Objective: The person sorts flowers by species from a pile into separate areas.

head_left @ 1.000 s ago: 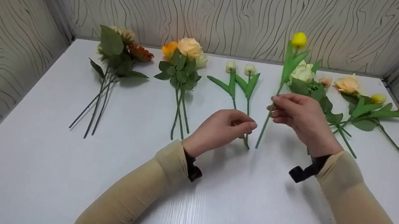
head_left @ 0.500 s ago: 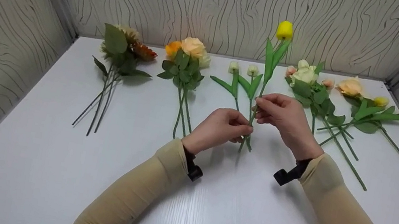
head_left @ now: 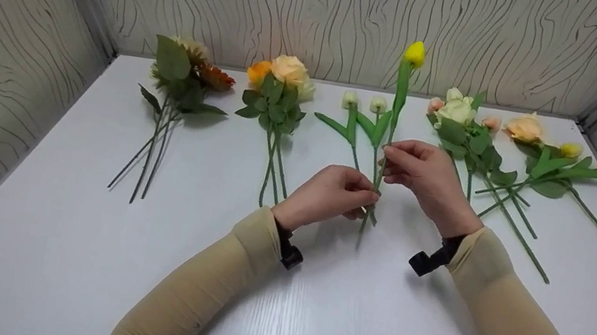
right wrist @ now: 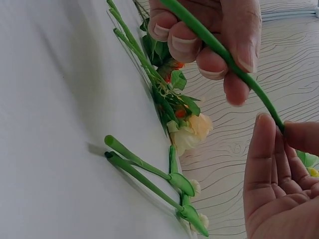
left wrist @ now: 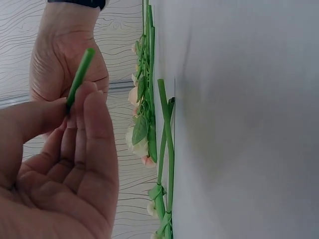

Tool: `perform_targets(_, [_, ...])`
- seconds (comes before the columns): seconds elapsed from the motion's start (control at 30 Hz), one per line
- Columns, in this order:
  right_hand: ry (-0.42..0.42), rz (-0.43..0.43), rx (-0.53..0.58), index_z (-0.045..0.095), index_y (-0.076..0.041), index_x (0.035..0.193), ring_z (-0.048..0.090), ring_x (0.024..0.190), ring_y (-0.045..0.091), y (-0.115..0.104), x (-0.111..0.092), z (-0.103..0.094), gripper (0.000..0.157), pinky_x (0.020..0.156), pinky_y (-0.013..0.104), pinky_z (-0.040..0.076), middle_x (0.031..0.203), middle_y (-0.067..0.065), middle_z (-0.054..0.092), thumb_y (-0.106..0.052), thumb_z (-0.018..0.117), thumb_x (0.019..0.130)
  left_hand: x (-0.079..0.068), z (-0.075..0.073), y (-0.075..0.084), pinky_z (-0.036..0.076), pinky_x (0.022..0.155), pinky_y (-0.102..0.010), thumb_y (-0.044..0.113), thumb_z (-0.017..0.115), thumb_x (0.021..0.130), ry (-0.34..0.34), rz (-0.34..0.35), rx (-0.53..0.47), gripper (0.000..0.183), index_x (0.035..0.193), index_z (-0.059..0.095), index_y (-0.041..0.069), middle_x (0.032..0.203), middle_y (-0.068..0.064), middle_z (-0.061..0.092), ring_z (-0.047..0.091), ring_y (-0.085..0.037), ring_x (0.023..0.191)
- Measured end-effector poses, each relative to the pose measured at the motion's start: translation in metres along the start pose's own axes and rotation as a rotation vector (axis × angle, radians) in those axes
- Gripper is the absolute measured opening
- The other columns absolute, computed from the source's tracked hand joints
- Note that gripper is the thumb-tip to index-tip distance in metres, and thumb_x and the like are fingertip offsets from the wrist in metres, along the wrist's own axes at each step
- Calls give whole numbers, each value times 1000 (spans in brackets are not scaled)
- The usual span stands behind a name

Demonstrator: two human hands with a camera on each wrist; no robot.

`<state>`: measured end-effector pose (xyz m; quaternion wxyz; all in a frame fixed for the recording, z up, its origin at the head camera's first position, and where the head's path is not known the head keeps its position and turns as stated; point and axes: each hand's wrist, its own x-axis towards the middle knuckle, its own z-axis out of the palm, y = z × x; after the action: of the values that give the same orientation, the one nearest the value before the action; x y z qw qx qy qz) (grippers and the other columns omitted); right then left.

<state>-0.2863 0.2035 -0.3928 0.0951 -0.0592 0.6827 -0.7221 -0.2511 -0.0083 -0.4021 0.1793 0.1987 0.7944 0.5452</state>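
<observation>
Clearly, left-hand grip point(head_left: 324, 193): thumb and finger pinching the stem point(left wrist: 79, 77) low.
Yellow tulip point(head_left: 398, 102): upright above the counter point(head_left: 75, 251), inside its far edge; likely light, stem bendy, bloom point(head_left: 415, 54) squashable; mid-stem hold suits.
Right-hand grip point(head_left: 428, 181): pinching it higher.

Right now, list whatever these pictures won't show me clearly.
Head: slim green stem of the held yellow tulip, partly behind the left hand's grip.
Right wrist: its yellow bloom, cut off by right edge.
Left wrist: lowest white tulip bloom, cut off by bottom edge.
Head: pale cream flower, partly behind a broad dark-green leaf.
</observation>
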Motion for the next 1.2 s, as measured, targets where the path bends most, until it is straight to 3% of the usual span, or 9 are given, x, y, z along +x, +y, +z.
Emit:
perform_targets(0.1, [19, 16, -73, 61, 9, 121, 67, 76, 17, 0, 8, 0, 42, 73, 28, 60, 94, 11, 69, -22, 75, 96, -1, -9, 1, 57, 76, -29, 30, 63, 103, 83, 38, 209, 29, 117, 76, 8, 103, -4, 74, 68, -14, 84])
perform_targets(0.2, [28, 60, -200, 63, 8, 121, 67, 75, 16, 2, 22, 1, 39, 72, 28, 60, 96, 13, 68, -22, 73, 98, -3, -19, 0, 54, 82, -29, 33, 61, 104, 214, 61, 393, 31, 122, 74, 12, 109, 2, 72, 65, -11, 91])
perform_targets(0.27, [23, 99, -299, 64, 8, 121, 67, 75, 15, 3, 33, 3, 38, 71, 28, 60, 97, 13, 68, -22, 71, 99, -3, -26, -2, 53, 87, -30, 33, 61, 104, 277, 54, 429, 31, 125, 72, 13, 113, 3, 71, 63, -11, 97])
perform_targets(0.33, [16, 138, -383, 64, 9, 121, 67, 74, 15, 4, 43, 6, 37, 70, 28, 60, 95, 12, 67, -21, 69, 100, -4, -31, -3, 53, 90, -31, 32, 61, 104, 301, 46, 397, 31, 127, 72, 13, 115, 2, 71, 63, -12, 101])
perform_targets(0.67, [17, 274, -610, 69, 4, 111, 67, 70, 15, 10, 69, 9, 26, 68, 29, 60, 88, 9, 67, -20, 66, 100, -2, -35, 0, 53, 89, -29, 34, 61, 104, 288, 5, 321, 32, 127, 72, 14, 114, 6, 69, 62, -11, 98])
perform_targets(0.87, [13, 290, -649, 67, 1, 110, 69, 73, 16, 12, 71, 11, 25, 68, 30, 59, 88, 10, 70, -21, 67, 100, -2, -33, 0, 53, 90, -29, 34, 61, 104, 273, -8, 326, 31, 126, 72, 15, 113, 7, 69, 62, -10, 98])
perform_targets(1.03, [21, 241, -641, 68, 4, 113, 68, 73, 16, 8, 65, 2, 29, 68, 29, 59, 88, 11, 70, -22, 66, 100, -2, -31, -3, 53, 90, -30, 32, 60, 104, 265, 40, 364, 32, 127, 72, 13, 114, 5, 70, 63, -10, 99])
perform_targets(1.2, [73, 208, -639, 66, 6, 120, 67, 75, 14, -3, 56, -27, 33, 69, 29, 60, 97, 14, 69, -21, 64, 101, -4, -23, 0, 53, 89, -29, 31, 58, 105, 214, 110, 473, 34, 132, 69, 13, 117, 2, 69, 63, -12, 101])
